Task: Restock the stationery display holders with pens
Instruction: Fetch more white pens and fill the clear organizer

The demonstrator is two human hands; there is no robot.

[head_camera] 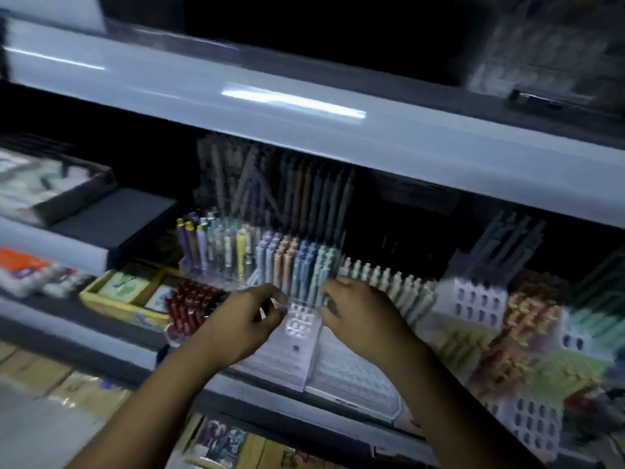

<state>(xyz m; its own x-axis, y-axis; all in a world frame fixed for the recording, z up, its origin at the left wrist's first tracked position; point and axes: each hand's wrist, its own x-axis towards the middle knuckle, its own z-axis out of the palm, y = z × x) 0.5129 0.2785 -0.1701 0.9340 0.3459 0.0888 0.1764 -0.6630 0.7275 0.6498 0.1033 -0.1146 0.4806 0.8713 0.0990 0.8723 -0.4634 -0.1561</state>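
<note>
Two hands are reaching over the shelf [118, 336] edge to one clear holder [299, 336]. The left hand [247, 313] is hovering at its left side and the right hand [351, 309] at its right. Fingers are curling, but blur is hiding whether either grip is pinching anything. Pastel pens [297, 269] are standing in the holder's back rows, too smeared to count, and its front holes are showing open. Red pens [189, 309] are crowding the left, pale pens [389, 282] the right. The upper shelf [304, 106] is hanging close overhead.
</note>
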